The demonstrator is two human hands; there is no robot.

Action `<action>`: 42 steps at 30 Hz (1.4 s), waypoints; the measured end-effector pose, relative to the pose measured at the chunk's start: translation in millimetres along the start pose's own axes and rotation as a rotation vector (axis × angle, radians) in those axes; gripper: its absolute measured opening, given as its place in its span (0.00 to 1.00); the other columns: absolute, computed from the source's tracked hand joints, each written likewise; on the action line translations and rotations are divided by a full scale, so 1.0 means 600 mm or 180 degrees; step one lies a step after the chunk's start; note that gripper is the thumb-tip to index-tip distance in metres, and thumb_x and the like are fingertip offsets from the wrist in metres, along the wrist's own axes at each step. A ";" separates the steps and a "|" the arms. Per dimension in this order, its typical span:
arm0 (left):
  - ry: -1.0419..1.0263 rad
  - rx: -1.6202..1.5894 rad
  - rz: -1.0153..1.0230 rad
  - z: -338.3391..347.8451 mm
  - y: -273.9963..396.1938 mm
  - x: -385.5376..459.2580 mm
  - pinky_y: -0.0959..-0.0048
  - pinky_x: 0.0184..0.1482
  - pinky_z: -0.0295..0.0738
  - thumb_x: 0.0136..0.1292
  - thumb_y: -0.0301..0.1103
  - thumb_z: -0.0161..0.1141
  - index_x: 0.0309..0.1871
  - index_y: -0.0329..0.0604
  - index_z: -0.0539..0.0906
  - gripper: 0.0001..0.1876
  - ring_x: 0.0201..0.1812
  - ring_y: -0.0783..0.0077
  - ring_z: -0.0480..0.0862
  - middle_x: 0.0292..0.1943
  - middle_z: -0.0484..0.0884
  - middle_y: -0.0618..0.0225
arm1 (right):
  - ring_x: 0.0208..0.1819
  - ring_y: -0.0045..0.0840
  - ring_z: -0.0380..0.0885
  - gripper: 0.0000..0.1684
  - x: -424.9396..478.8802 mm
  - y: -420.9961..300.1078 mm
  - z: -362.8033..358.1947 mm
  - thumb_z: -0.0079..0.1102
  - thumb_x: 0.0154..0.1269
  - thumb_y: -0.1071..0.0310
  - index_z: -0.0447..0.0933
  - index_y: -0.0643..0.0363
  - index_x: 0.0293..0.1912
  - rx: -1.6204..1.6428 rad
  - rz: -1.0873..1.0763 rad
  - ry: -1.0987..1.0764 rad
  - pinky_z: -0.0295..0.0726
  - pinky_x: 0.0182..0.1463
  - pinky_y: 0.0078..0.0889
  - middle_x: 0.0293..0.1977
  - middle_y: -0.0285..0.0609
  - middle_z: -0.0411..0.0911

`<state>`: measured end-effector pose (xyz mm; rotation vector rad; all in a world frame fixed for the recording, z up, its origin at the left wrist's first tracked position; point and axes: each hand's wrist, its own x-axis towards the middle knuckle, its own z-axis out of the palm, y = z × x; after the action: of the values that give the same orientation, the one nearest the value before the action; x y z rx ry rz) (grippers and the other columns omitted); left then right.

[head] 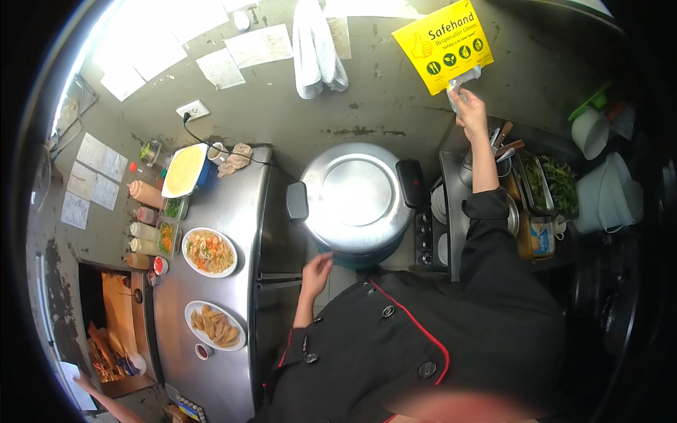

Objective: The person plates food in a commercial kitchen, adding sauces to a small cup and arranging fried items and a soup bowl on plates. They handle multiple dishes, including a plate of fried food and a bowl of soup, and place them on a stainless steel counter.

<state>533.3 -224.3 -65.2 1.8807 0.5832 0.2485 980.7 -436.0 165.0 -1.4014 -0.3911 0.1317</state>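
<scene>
My right hand (469,112) is raised at the wall and pinches a clear plastic glove (454,94) at the lower edge of a yellow Safehand disposable glove pack (444,47). More clear plastic shows at the pack's opening. My left hand (316,275) is bare and held low, with fingers partly curled and nothing seen in it. It is beside the near edge of a large round metal cooker (357,185) with black handles. On the steel counter to the left stand an oval plate of noodles (210,253) and an oval plate of fried pieces (216,325).
Squeeze bottles (145,193), garnish tubs (168,237) and a white tray (165,180) line the counter's far side. A white towel (317,58) hangs above the cooker. At right, a shelf (459,211) holds containers. Another person's hand (84,382) holds paper at lower left.
</scene>
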 end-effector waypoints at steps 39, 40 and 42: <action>-0.1858 -0.2635 0.0182 0.004 0.304 0.340 0.64 0.49 0.73 0.58 0.50 0.59 0.64 0.40 0.61 0.36 0.50 0.65 0.77 0.52 0.75 0.56 | 0.24 0.09 0.64 0.11 -0.255 0.077 0.088 0.67 0.46 0.80 0.71 0.62 0.24 -0.0748 0.0079 -0.1765 0.65 0.28 0.15 0.21 0.28 0.68; -0.1732 -0.2304 0.0547 -0.020 0.306 0.330 0.68 0.49 0.74 0.59 0.47 0.59 0.63 0.40 0.64 0.33 0.48 0.68 0.79 0.49 0.78 0.58 | 0.24 0.09 0.63 0.11 -0.253 0.077 0.096 0.68 0.45 0.79 0.71 0.63 0.24 -0.0992 0.0025 -0.1980 0.64 0.27 0.16 0.21 0.28 0.68; -0.1637 -0.1389 0.0251 -0.072 0.312 0.301 0.69 0.49 0.74 0.58 0.40 0.60 0.60 0.39 0.68 0.28 0.48 0.69 0.79 0.47 0.80 0.59 | 0.23 0.10 0.61 0.13 -0.250 0.069 0.117 0.69 0.44 0.77 0.71 0.64 0.24 -0.1381 0.0044 -0.2300 0.61 0.26 0.17 0.20 0.28 0.65</action>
<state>721.1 -150.7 104.8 1.4615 0.0898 -0.0602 822.9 -411.5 104.2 -1.7576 -1.0546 0.6016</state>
